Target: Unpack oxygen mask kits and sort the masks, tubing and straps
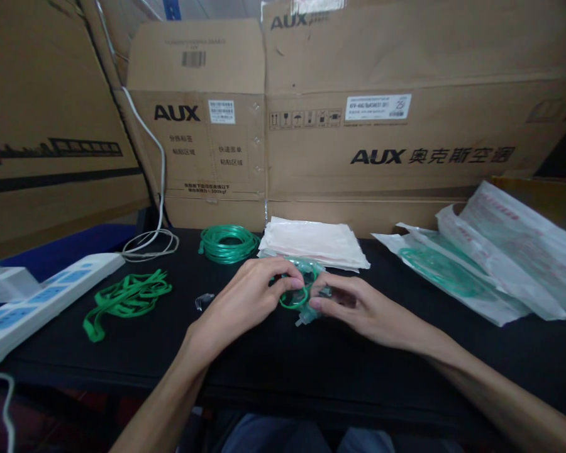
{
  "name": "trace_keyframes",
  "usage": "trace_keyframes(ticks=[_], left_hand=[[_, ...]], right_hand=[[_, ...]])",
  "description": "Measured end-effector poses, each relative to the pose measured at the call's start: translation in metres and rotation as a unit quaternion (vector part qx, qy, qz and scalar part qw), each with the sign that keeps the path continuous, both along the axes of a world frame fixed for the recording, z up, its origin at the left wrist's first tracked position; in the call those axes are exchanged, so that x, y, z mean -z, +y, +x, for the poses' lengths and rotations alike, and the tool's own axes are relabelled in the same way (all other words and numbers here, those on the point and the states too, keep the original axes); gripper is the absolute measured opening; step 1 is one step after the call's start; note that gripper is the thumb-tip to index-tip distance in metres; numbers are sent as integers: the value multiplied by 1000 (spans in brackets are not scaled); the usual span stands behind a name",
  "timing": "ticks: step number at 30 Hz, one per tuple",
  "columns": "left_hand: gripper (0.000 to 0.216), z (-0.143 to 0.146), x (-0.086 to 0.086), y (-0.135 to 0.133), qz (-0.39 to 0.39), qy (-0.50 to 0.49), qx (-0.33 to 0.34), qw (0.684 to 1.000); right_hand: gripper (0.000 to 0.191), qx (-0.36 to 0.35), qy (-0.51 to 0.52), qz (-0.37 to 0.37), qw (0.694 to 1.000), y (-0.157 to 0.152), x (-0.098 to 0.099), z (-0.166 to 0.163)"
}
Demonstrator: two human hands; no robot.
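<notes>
Both hands meet at the middle of the black table [405,365]. My left hand [249,296] is closed, pinching a clear plastic mask with a green elastic strap [296,301]. My right hand [353,308] is closed on the same mask from the right side. The mask is partly hidden by my fingers. A coil of green tubing [228,243] lies just behind my left hand. A small clear plastic piece [204,301] rests on the table left of my left hand.
A pile of green elastic straps [125,300] lies at the left. A white power strip [38,302] runs along the left edge. A stack of empty clear bags [314,243] sits behind my hands. Sealed packages [495,264] lie at the right. Cardboard boxes [382,151] wall the back.
</notes>
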State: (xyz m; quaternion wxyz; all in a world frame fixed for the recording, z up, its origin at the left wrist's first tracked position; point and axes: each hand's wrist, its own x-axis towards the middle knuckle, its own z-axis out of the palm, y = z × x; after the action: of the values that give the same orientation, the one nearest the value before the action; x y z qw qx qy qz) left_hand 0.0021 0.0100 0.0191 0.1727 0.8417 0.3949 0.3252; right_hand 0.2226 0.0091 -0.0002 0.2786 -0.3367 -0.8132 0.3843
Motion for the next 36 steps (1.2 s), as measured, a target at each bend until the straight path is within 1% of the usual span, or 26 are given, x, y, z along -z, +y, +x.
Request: trace_keyframes(ticks=[3, 5, 8, 9, 10, 11, 12, 14, 16, 18, 22, 25, 27, 31, 34, 36], left_hand=[[15, -5, 2, 4, 34, 21, -50, 998], [17, -10, 4, 7, 52, 31, -117, 991], [20, -18, 3, 9, 71, 29, -241, 967], [21, -20, 2, 9, 69, 18, -265, 962], [23, -20, 1, 9, 59, 2, -272, 961], [24, -20, 0, 8, 42, -17, -259, 965], [26, -19, -2, 7, 23, -34, -230, 972], [30, -15, -3, 5, -15, -45, -144, 988], [31, -10, -2, 3, -33, -25, -64, 997], [28, -7, 0, 2, -33, 4, -28, 999], [20, -5, 4, 3, -21, 31, -30, 999], [15, -5, 4, 3, -32, 32, -24, 999], [14, -4, 3, 3, -36, 28, -26, 999], [14, -2, 7, 3, -55, 36, -19, 998], [17, 0, 12, 4, -61, 64, -20, 996], [17, 1, 13, 4, -55, 80, -25, 995]], right_hand=[[32, -25, -28, -4, 999, -2, -5, 4], [32, -53, -38, -12, 998, -3, -8, 7], [31, -82, -35, -35, 995, -5, -12, 11], [31, -81, -34, -42, 995, -5, -12, 11], [30, -75, -33, -47, 996, -5, -12, 11], [29, -65, -31, -48, 996, -4, -11, 11], [29, -54, -28, -45, 997, -3, -10, 11], [28, -32, -24, -31, 999, -1, -8, 10], [28, -13, -25, -16, 999, 1, -6, 10], [28, -1, -26, -7, 1000, 2, -5, 10], [29, 12, -37, 0, 999, 2, -6, 9], [29, -5, -33, 18, 999, 2, -7, 8], [34, -14, -28, 33, 999, 2, -6, 7], [46, 16, -2, 22, 1000, 2, -4, 6], [44, 33, -10, 37, 999, 3, -1, 4], [36, 47, -2, 49, 998, 3, 0, 2]])
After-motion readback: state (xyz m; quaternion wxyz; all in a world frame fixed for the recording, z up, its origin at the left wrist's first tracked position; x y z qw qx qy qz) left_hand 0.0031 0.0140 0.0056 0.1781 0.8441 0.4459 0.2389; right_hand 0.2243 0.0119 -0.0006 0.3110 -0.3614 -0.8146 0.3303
